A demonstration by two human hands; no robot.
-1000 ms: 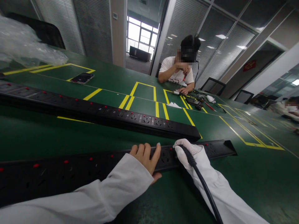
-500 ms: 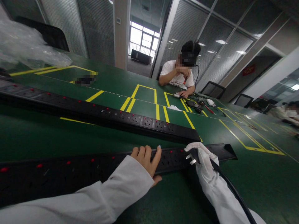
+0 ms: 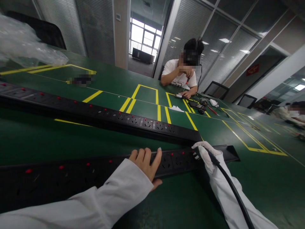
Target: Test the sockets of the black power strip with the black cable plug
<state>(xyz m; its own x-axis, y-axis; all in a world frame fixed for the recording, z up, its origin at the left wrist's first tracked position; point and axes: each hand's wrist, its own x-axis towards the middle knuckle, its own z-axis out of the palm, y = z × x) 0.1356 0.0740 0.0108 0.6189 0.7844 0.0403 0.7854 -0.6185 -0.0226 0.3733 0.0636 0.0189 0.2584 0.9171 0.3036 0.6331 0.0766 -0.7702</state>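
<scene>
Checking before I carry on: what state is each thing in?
Plug: held, prongs exposed, not fully inserted
Cable: curving from plug
Near power strip: lying sockets up
Far power strip: sockets up, no plugs visible
Clear plastic: crumpled
Left grip: bare, laid across near power strip
Right grip: gloved, closed on plug

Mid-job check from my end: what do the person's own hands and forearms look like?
The left hand is bare, below a long, plain white sleeve with creases along the forearm. The right hand wears a white, wrinkled glove, and a white sleeve covers that forearm too.
</scene>
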